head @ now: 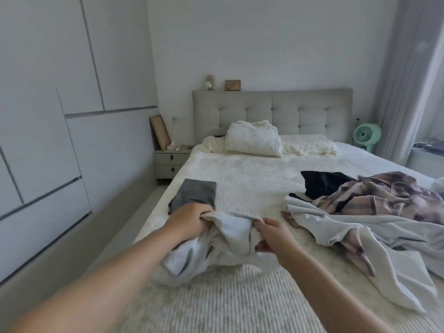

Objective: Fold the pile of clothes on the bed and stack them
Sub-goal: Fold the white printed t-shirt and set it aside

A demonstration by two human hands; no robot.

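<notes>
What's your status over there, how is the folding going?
Left hand and right hand both gripping a pale garment, bunched, not yet folded. One grey folded piece done. Unfolded pile waiting, right side. Nothing in the way.

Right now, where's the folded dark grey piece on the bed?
In the head view, the folded dark grey garment lies flat near the bed's left edge, just beyond the left hand, on the side toward the nightstand.

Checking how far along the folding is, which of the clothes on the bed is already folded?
The dark grey garment by the bed's left edge: it lies as a flat, neat rectangle. The plaid, black and pale grey pieces lie crumpled.
</notes>
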